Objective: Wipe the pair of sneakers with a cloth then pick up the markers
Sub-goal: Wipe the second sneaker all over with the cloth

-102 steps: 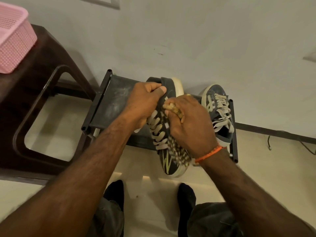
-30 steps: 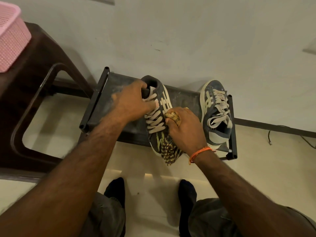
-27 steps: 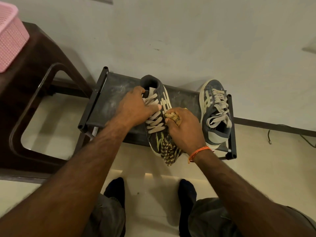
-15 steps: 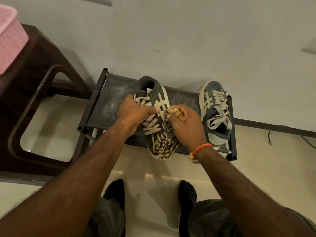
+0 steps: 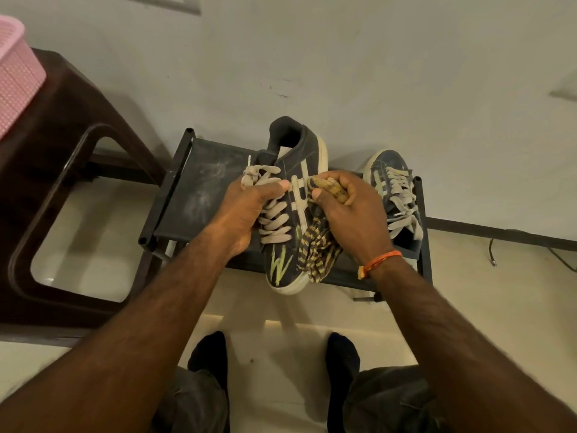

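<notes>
- Nearest the camera, two feet in dark socks [image 5: 207,351] are seen on the pale tiled floor [image 5: 281,320], with dark trousers at the lower edge.
- Both bare forearms are stretched forward; an orange thread band [image 5: 379,260] is worn on the right wrist.
- A dark sneaker [image 5: 290,214] is held over the front edge of a low black shoe rack [image 5: 193,195], its toe pointed toward the person and its heel toward the wall.
- The left hand [image 5: 246,210] is closed around the laced side of this sneaker, the thumb pressed beside the pale laces: its grip is held on the sneaker.
- A yellow-and-black patterned cloth [image 5: 315,251] is bunched in the right hand [image 5: 349,210], whose grip is curled tight round it; the cloth is pressed against the sneaker's striped right side and hangs down toward the toe.
- A pale green scrawled mark is seen on the toe of the held sneaker.
- The second sneaker [image 5: 393,195] is set on the right end of the rack, just beside the right hand, its toe turned toward the wall.
- Pale dusty smears are seen on the rack's bare left part.
- To the left, a dark brown plastic stool [image 5: 62,151] is placed, with a pink basket [image 5: 15,76] resting on it.
- Farthest back, a pale wall [image 5: 343,57] is seen, with a dark skirting strip and a thin cable [image 5: 499,248] at the right.
</notes>
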